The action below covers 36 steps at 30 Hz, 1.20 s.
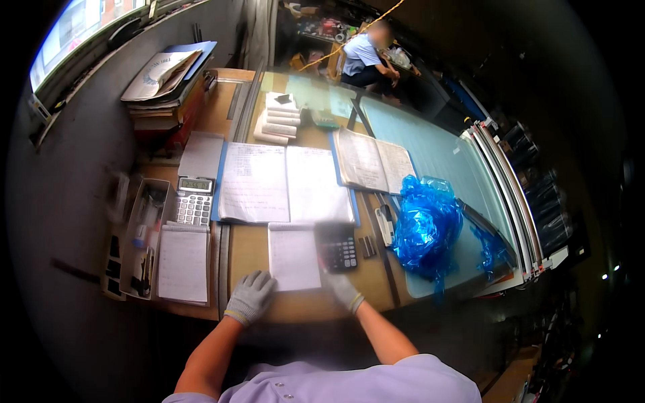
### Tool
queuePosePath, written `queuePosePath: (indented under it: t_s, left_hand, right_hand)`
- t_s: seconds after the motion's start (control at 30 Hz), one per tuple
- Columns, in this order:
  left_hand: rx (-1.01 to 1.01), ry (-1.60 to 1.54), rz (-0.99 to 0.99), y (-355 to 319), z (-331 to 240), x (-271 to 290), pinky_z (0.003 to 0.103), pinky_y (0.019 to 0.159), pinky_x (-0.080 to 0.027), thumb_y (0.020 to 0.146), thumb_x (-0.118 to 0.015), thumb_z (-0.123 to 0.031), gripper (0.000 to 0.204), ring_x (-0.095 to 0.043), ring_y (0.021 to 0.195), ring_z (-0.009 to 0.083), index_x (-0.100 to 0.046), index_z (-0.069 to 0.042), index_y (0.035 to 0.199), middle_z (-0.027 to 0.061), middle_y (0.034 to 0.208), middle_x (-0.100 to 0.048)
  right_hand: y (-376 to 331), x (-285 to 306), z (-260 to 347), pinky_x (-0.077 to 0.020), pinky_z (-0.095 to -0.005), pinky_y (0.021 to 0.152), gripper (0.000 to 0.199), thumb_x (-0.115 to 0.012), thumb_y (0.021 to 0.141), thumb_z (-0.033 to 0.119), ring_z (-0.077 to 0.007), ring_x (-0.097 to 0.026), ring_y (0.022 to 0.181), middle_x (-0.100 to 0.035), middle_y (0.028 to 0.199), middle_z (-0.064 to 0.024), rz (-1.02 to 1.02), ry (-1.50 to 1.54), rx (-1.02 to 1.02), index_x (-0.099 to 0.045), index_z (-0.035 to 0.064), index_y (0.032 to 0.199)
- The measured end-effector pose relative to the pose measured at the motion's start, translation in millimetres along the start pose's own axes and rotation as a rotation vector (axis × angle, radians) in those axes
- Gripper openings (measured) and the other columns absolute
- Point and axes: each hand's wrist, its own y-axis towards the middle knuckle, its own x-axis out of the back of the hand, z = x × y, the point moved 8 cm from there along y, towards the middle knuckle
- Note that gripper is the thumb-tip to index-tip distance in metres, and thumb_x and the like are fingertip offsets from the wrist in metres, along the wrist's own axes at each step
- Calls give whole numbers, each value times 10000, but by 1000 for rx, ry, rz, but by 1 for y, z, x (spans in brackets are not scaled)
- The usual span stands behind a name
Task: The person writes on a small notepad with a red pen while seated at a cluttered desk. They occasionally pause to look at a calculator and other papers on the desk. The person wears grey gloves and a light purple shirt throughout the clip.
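Note:
My left hand (251,297), in a light grey knitted glove, rests on the desk at the lower left corner of a white notepad (293,258). Its fingers lie stretched out, with nothing seen in them. My right hand (344,291), gloved the same way, is at the lower edge of a black calculator (337,248). Its fingers are smeared and partly hidden, so I cannot tell whether they grip it. The calculator, blurred on its left side, overlaps the notepad's right edge. Beyond the pad lies a large open ledger (255,181) with handwritten pages.
A second open book (366,158) lies right of the ledger, near a crumpled blue plastic bag (428,228). At left are a silver calculator (195,201), another notepad (183,262) and a stationery box (142,235). A seated person (365,57) is at the back.

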Motion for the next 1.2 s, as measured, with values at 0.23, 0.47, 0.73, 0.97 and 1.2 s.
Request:
queuePosePath:
  t_s: [0.23, 0.47, 0.73, 0.97, 1.2]
  left_hand:
    - [12, 5, 9, -3, 1, 0, 504, 980, -463, 875, -644, -220, 392, -555, 1227, 371, -567, -100, 1239, 140, 1273, -577]
    - [17, -11, 93, -3, 2, -15, 505, 1048, -433, 865, -669, -234, 478, -523, 1281, 382, -590, -89, 1313, 152, 1353, -565]
    - [32, -6, 69, -13, 13, -12, 520, 1049, -430, 872, -667, -244, 469, -526, 1276, 386, -595, -94, 1311, 147, 1347, -568]
    - [-4, 2, 3, -4, -3, 1, 516, 994, -451, 887, -627, -215, 357, -558, 1218, 385, -572, -89, 1217, 160, 1275, -574]
    - [18, 21, 53, -7, 9, -17, 510, 1038, -432, 886, -648, -225, 454, -526, 1271, 381, -581, -93, 1315, 156, 1353, -559]
  right_hand:
    - [-11, -5, -13, -430, -338, 524, 493, -477, 1080, 411, -159, -549, 544, -554, 589, -27, 15, -21, 26, -657, 29, 826]
    - [107, 112, 30, -397, -363, 476, 450, -499, 1055, 448, -190, -456, 482, -415, 580, -23, -287, 487, -135, -494, 134, 733]
    - [92, 67, 77, -435, -352, 496, 459, -482, 1064, 462, -184, -499, 490, -447, 564, -12, -75, 365, -18, -530, 123, 759]
    - [-1, -11, 0, -592, -322, 704, 286, -546, 1068, 264, -186, -711, 785, -715, 899, -112, 62, 338, -110, -666, 5, 1081]
    - [-48, -49, -9, -586, -283, 746, 176, -677, 992, 135, -154, -714, 837, -736, 929, -86, -75, 380, -68, -684, 7, 1113]
